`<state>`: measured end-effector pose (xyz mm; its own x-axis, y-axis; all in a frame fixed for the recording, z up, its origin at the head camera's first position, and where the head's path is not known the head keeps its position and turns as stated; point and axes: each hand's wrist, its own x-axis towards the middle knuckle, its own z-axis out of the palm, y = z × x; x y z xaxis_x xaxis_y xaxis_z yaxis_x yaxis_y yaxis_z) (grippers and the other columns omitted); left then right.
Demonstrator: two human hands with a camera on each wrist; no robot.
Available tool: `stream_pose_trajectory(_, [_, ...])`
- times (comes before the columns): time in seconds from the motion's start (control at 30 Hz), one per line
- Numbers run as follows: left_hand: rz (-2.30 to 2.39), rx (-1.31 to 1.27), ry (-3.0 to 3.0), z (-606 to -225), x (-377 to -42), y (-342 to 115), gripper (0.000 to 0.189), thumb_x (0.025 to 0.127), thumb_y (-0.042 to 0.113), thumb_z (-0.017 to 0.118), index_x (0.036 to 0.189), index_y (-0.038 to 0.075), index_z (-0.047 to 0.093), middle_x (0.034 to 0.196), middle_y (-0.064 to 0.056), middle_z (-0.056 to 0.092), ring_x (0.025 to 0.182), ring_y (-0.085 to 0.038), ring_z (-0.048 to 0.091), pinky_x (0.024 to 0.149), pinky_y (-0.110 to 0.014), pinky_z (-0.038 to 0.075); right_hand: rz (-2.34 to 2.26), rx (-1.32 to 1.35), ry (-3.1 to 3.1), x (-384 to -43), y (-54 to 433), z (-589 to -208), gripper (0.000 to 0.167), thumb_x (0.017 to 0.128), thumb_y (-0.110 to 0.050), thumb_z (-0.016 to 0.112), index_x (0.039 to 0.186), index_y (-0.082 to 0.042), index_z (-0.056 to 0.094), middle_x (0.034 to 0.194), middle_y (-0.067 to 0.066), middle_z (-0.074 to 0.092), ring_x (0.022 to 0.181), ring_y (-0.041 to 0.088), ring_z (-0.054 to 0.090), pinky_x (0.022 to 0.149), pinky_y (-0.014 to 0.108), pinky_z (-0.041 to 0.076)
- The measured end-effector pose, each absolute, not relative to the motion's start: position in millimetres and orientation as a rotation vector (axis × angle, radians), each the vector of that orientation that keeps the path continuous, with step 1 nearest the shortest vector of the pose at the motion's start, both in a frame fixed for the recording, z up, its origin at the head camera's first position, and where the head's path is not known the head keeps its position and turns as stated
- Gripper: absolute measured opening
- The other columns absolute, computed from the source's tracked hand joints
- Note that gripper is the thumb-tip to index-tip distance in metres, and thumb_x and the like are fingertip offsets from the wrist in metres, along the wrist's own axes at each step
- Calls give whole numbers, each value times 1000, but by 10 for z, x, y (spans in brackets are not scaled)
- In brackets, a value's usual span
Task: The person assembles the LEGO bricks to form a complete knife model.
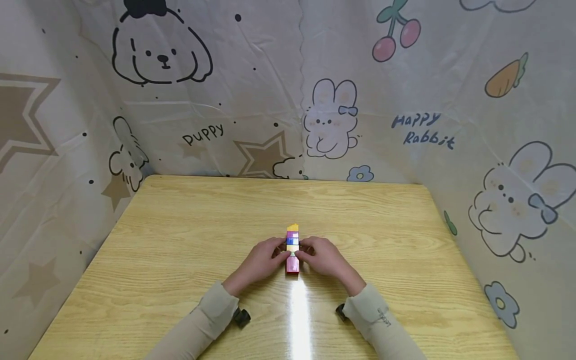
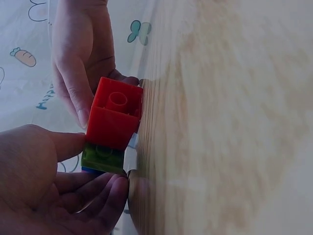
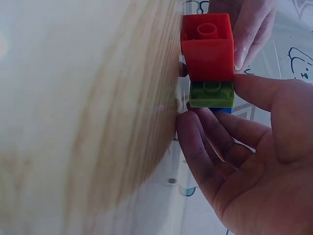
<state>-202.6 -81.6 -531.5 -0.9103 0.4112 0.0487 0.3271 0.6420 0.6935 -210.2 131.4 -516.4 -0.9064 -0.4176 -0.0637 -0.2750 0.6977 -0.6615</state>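
A column of toy building blocks (image 1: 292,264) stands at the middle of the table, between the two hands. From its far end toward the person it shows orange, purple, blue, yellow, a sliver of green, then pinkish red. My left hand (image 1: 264,259) grips its left side and my right hand (image 1: 325,257) its right side, thumbs toward the person. In the left wrist view, a red block (image 2: 112,128) shows its hollow end with a round tube inside, beside a thin green block (image 2: 103,159). Behind the green block (image 3: 212,95), a bit of blue block (image 3: 223,110) peeks out in the right wrist view.
The light wood table (image 1: 202,210) carries a bright strip of glare (image 1: 299,320) in front of the blocks. A printed curtain (image 1: 261,95) with cartoon animals hangs along the back and both sides. Dark wrist cameras (image 1: 242,317) sit at the sleeve cuffs.
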Motion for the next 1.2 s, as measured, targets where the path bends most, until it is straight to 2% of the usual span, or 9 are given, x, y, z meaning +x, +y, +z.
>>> stream_pose_trajectory(0.27, [1154,615,2719,-5340,-2030,-820,28,104,26,66,124,7,68,102,0,70,87,-11,62,78,-29,55,-1051,-541,2671,-2086,1355,-5201,25,102,-25,67,118,-7,74,94,-3,71,84,11,62,79,34,56])
stream_pose_trajectory(0.5, [1219,555,2696,-5351,-2024,-798,30,103,25,67,128,8,68,107,1,71,90,-10,63,84,-31,57,-1086,-512,2661,-2095,1374,-5219,22,102,-25,67,116,-10,75,91,-5,70,84,12,60,81,35,54])
stream_pose_trajectory(0.67, [1220,534,2681,-5356,-2006,-792,30,102,25,68,127,8,68,104,2,70,87,-10,62,82,-29,57,-1063,-512,2654,-2070,1372,-5221,22,102,-25,68,115,-9,75,91,-4,70,81,12,59,78,33,54])
stream_pose_trajectory(0.97, [1243,531,2639,-5357,-2008,-834,28,103,24,68,126,8,68,98,2,70,86,-10,61,78,-27,56,-1044,-488,2631,-2044,1348,-5186,25,102,-25,67,120,-9,74,98,-2,72,86,12,63,80,35,57])
stream_pose_trajectory(1.2, [1231,554,2637,-5327,-2049,-923,35,103,25,66,136,11,63,110,-2,73,95,-12,68,86,-34,60,-982,-456,2675,-2068,1383,-5092,35,102,-28,68,132,-9,70,106,0,75,92,12,68,83,35,59])
